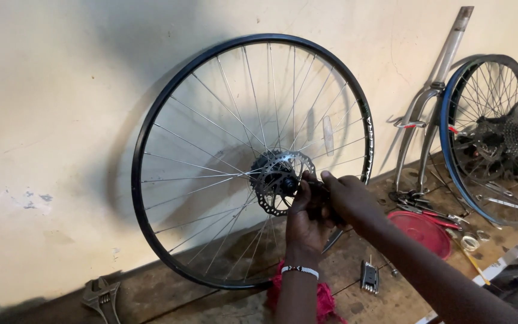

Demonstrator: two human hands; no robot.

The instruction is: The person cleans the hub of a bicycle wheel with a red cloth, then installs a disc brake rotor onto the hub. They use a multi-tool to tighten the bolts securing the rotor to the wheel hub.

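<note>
Two hands are working at the hub (pixel 287 180) of a wheel (pixel 253 159) that is standing on the bench (pixel 169 297) and leaning on the wall behind, with a wrench (pixel 103 296) lying near the bench's left edge. Left hand (pixel 306 213) is pinching the axle end beside the brake disc (pixel 271 180) while the right hand (pixel 346 198) is closing around a dark part I cannot make out, so the hub work looks midway, judging by the multi-tool (pixel 369 276) and red lid (pixel 422 231) lying out. Further right, a fork (pixel 430 99) and second wheel (pixel 499 135) are leaning, cut off by the frame.
</note>
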